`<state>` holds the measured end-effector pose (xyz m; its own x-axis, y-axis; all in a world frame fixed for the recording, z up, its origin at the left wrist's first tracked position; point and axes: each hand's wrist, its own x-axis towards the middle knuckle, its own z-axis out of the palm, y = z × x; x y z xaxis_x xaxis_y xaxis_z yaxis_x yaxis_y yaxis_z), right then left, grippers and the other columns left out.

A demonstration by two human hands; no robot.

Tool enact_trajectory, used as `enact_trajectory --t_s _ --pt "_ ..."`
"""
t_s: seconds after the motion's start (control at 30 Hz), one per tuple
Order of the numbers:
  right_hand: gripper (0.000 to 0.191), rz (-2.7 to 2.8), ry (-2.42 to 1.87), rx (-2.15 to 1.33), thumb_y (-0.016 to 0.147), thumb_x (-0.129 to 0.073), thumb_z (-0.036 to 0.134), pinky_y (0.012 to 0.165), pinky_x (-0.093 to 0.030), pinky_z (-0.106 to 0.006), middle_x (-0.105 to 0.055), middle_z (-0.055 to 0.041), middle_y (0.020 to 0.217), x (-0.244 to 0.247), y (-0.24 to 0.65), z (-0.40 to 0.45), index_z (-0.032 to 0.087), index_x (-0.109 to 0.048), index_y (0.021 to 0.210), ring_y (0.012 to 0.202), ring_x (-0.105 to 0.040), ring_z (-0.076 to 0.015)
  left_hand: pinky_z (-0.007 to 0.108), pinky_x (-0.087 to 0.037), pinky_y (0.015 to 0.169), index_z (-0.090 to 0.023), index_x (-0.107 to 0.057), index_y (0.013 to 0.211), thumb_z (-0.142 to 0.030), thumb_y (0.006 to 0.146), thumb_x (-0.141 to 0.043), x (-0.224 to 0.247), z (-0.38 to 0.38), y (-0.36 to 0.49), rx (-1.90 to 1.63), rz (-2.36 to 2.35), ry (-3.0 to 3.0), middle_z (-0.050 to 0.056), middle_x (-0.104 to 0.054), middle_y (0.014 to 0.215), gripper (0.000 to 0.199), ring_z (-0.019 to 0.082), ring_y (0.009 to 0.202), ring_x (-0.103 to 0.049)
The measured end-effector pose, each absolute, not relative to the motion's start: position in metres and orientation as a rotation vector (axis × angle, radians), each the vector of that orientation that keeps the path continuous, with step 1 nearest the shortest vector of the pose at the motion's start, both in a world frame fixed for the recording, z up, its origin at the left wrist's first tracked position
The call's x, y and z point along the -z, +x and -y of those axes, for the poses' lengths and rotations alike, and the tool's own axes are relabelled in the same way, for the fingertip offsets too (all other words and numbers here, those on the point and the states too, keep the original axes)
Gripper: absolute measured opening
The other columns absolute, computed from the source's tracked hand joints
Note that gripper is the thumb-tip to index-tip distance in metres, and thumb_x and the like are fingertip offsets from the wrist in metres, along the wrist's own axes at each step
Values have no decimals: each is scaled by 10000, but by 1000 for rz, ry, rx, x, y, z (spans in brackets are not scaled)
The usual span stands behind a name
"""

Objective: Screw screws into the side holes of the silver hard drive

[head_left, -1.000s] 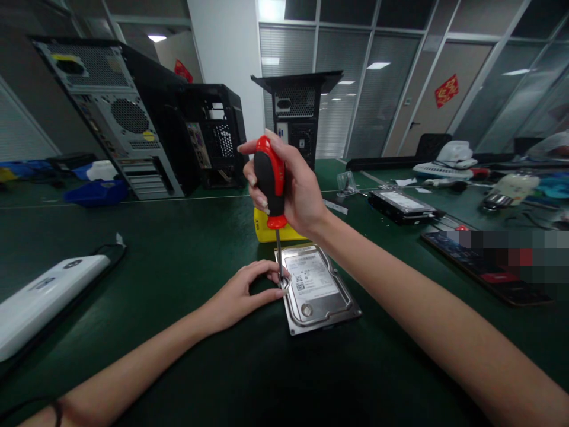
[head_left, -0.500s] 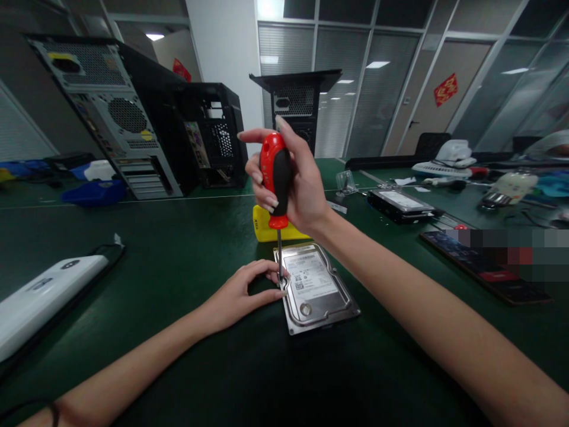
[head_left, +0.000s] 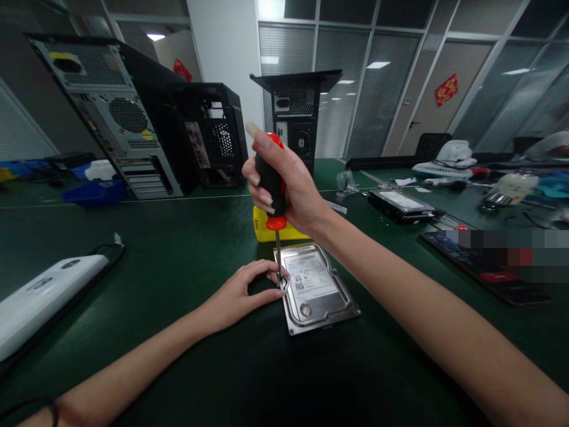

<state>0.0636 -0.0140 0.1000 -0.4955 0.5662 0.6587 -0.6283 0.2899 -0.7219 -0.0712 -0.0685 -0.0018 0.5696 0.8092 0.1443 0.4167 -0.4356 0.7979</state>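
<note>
A silver hard drive (head_left: 315,296) with a white label lies flat on the dark green table. My right hand (head_left: 293,181) is wrapped round the red and black handle of a screwdriver (head_left: 276,204), held upright with its tip at the drive's left edge. Beside that tip, the thumb and fingers of my left hand (head_left: 244,293) grip the same edge of the drive. A yellow object (head_left: 264,230) lies just behind the drive, partly hidden by the screwdriver and my right hand.
Computer cases (head_left: 151,130) stand at the back left, another (head_left: 296,112) at the back middle. A white device (head_left: 48,296) with a black cable is at left. On the right are a second drive (head_left: 400,204), a phone-like slab (head_left: 484,267) and a blue tray (head_left: 95,193) far left.
The screwdriver handle has turned, showing more black in front. My right hand's thumb and fingers have shifted to the left round it. My left hand and the drive have not moved.
</note>
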Motion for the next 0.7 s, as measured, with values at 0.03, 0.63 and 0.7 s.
enact_trajectory --t_s 0.03,0.63,0.7 --pt "288 1518 75 -1454 820 -496 485 394 -258 -165 -427 57 644 -100 64 15 211 -428 880 429 -354 -32 330 -407 905 -211 -563 1065 -333 849 -590 1 69 -71 -671 -984 2064 19 -575 1023 250 197 992 -527" --pt "271 1517 95 -1503 835 -487 442 390 -256 -163 -423 77 625 -101 65 13 196 -398 906 416 -346 -19 343 -412 897 -205 -561 1069 -343 853 -577 2 68 -71 -685 -986 2070 27 -580 1000 257 202 973 -534" --pt "355 1532 130 -1549 846 -407 538 400 -245 -181 -398 60 623 -103 66 15 197 -442 941 427 -334 -34 345 -415 896 -206 -561 1069 -346 851 -578 2 69 -71 -681 -987 2073 27 -578 993 259 202 970 -534"
